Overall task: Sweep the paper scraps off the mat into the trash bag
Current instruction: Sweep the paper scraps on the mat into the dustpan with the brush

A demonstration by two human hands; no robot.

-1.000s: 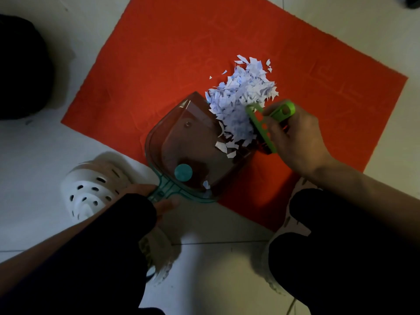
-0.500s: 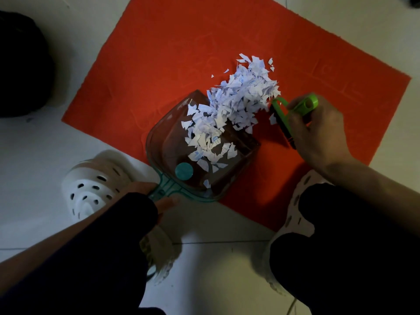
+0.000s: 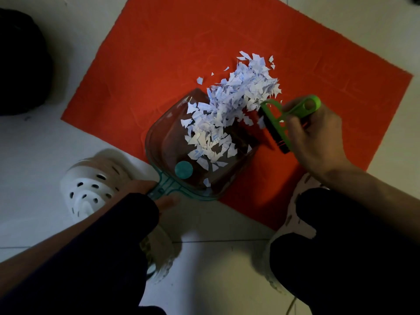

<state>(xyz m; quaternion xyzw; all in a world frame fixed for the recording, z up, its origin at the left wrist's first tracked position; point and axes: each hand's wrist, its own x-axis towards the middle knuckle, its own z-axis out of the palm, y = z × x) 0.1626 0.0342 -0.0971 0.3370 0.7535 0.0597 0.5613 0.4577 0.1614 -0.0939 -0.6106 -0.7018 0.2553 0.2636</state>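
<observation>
A red mat (image 3: 159,64) lies on the pale tiled floor. A heap of white paper scraps (image 3: 247,85) sits on it, spilling into a clear teal-rimmed dustpan (image 3: 163,142) whose mouth rests on the mat. My left hand (image 3: 156,192), mostly under a dark sleeve, grips the dustpan's handle. My right hand (image 3: 316,137) holds a green hand brush (image 3: 279,123) with dark bristles, right beside the pile's right edge at the pan's mouth.
A dark bag-like shape (image 3: 20,62) sits at the far left on the floor. A white perforated clog (image 3: 91,185) is under my left arm; another shoe (image 3: 293,214) shows by my right knee. Tiled floor (image 3: 216,258) surrounds the mat.
The brush swept scraps into the dustpan, drew back to the right, and has now come back in against the pile's right edge. More scraps lie inside the pan. The dustpan stayed put.
</observation>
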